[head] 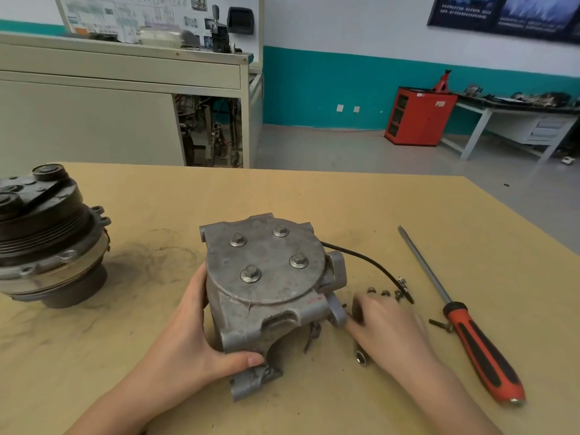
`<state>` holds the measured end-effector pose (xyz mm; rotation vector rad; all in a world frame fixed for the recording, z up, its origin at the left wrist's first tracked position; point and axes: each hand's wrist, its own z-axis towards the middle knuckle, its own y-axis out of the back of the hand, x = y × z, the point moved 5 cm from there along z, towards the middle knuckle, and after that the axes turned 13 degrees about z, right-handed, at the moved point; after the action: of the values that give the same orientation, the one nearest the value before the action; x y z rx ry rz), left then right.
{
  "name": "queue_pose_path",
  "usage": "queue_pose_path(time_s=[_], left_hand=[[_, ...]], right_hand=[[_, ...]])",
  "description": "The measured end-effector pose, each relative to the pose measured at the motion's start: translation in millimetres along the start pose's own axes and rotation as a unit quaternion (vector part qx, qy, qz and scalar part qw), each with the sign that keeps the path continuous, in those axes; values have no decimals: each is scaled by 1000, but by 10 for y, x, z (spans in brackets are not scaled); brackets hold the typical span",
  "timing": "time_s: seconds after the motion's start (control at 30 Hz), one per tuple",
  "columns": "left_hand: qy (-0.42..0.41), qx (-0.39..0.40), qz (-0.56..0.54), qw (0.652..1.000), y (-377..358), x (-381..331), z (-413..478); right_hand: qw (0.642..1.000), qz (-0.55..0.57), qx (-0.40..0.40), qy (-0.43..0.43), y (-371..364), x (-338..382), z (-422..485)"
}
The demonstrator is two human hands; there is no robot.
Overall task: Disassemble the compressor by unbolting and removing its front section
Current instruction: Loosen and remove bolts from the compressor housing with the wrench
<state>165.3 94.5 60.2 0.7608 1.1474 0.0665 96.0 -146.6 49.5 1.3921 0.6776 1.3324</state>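
1. Our left hand (201, 337) clamps the compressor (266, 277). The fingers wrap its flank and the thumb presses a near lug. The body stands on the table (314, 196) with its round plate facing up.
2. Four bolts (250, 274) sit in that plate, just beyond the gripping fingers. All look seated, so we judge this face not yet unbolted.
3. Our right hand (386, 328) lies on the table across the body from the grip and is blurred. A metal tool end (360, 359) shows beside its wrist. We cannot tell whether the fingers close on it.
4. Loose fasteners (378, 291) lie just past the right hand, and a screwdriver (480, 340) lies further out. A pulley unit (44, 237) stands well apart on the outer side of the grip.
5. To do the step well, we hold low and firm so the thumb can counter the turning force. We seat the tool square on each head, crack opposite bolts in turn, and keep the fingers off the plate.
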Motion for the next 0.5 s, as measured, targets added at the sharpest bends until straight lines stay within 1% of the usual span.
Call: queue_pose_path(time_s=[0.1, 0.17, 0.27, 0.33, 0.4, 0.47, 0.5], left_hand=[[-4, -3, 3, 1000, 1, -23, 4], [-7, 0, 3, 1000, -2, -29, 5], [-16, 3, 6, 1000, -3, -22, 12], [-25, 2, 13, 1000, 2, -11, 12], [-30, 4, 24, 999, -2, 6, 13], [-34, 6, 30, 999, -11, 18, 15], [-35, 6, 31, 999, -14, 22, 17]], right_hand=[[1000, -19, 4, 7, -54, 66, -24], [1000, -2, 5, 13, -35, 97, -43], [998, 58, -3, -9, 111, 118, -63], [989, 139, 7, -56, 238, 47, -120], [961, 250, 45, -112, 321, -88, -262], [915, 352, 112, -160, 374, -214, -479], [895, 386, 137, -175, 405, -277, -602]])
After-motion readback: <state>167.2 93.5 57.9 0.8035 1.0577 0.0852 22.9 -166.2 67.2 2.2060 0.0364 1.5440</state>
